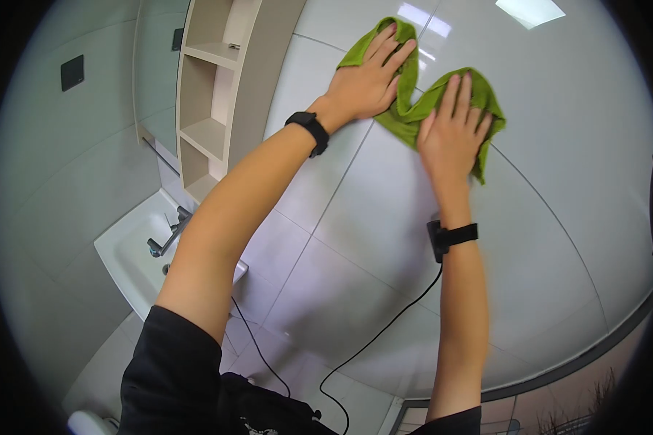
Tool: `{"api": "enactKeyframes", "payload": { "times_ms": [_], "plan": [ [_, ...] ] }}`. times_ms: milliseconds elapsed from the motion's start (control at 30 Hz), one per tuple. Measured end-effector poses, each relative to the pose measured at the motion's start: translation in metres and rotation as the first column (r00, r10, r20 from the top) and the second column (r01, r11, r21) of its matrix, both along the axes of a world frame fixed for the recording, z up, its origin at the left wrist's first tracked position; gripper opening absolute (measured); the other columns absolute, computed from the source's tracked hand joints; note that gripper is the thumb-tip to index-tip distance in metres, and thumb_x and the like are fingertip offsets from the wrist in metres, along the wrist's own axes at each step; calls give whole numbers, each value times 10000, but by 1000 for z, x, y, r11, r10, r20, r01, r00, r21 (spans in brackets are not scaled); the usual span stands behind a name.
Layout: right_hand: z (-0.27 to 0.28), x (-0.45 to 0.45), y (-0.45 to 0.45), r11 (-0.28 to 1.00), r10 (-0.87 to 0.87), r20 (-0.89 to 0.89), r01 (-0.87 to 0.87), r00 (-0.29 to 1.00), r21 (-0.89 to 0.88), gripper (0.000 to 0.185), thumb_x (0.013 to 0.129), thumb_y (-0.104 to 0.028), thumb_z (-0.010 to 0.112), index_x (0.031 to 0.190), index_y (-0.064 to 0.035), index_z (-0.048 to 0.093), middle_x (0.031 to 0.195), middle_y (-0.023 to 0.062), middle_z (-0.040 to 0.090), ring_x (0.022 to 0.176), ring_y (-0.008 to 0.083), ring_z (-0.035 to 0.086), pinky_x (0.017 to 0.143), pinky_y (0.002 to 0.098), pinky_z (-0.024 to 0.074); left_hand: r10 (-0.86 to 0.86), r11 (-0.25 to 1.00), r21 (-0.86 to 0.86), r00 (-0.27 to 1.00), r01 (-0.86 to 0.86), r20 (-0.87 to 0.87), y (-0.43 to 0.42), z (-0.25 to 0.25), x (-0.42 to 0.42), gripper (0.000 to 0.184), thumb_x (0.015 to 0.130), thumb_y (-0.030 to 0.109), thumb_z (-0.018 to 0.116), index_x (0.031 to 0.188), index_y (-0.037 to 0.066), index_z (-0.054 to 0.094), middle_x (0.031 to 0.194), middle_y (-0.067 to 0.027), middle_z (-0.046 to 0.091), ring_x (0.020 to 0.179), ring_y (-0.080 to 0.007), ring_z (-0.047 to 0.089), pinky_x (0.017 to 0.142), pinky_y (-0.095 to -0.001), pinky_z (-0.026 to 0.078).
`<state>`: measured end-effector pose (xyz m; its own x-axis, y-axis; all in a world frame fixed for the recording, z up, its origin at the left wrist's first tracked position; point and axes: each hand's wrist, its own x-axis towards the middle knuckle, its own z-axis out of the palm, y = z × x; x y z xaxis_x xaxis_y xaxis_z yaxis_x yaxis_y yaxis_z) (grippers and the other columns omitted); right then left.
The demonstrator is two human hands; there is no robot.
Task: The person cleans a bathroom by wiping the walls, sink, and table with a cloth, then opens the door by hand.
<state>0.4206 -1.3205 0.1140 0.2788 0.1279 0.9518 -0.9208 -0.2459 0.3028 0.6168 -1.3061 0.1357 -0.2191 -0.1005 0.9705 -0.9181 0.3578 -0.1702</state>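
Observation:
A green cloth (406, 119) lies spread against the white tiled wall (384, 196), its middle sagging in a fold between my two hands. My left hand (365, 81) presses flat on the cloth's upper left part, fingers stretched out and slightly apart. Lower and to the right, my right hand (453, 134) lies on the other part of the cloth with its fingers spread. Neither hand is closed round the cloth. Each wrist wears a black strap, and a black cable hangs from the device at the right wrist.
An open beige shelf unit (247, 80) stands beside a mirror (156, 80) at the upper left. Below it is a white sink (123, 250) with a faucet (170, 233). A black square plate (72, 72) is on the left wall.

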Motion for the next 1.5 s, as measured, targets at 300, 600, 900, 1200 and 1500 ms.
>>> {"api": "enactKeyframes", "payload": {
  "times_ms": [300,600,900,1200,1500],
  "plan": [
    [-157,5,-37,886,303,-175,-209,937,414,759,891,-199,599,1580,-68,308,1615,74,354,1161,335,519,1094,617,357,62,995,61,975,-77,215,-33,-159,4,691,965,306,528,1585,108,297,1592,-230,321,1516,-334,287,1044,-402,483],
    [-368,-7,-102,908,297,-693,30,657,418,501,1015,-183,497,1435,89,474,1629,175,303,1337,300,481,1090,403,420,114,835,444,892,-324,437,-51,-395,32,673,907,263,564,1470,-71,415,1474,-266,448,1463,-416,323,1229,-496,248],
    [-307,-47,-101,779,480,-584,-11,655,627,589,995,-179,545,1530,-8,366,1596,114,367,1192,348,576,1038,408,470,29,905,368,896,-211,443,-47,-334,13,624,968,291,523,1470,-64,415,1482,-264,446,1461,-395,327,1204,-521,266],
    [-20,-98,-72,996,6,-159,9,987,89,677,935,-333,614,1537,-103,407,1589,99,394,1202,373,532,1102,570,394,51,983,-172,998,-56,-36,-75,-32,-64,629,957,296,577,1418,-104,427,1424,-318,427,1431,-494,300,1183,-621,222],
    [60,-128,-69,980,-147,31,150,989,-132,623,1014,-378,501,1547,-79,380,1607,99,371,1244,337,513,1151,537,317,70,940,-339,995,-42,71,-78,49,-95,690,939,323,558,1480,-68,381,1443,-259,432,1480,-424,261,1204,-567,230]
  ]
}}
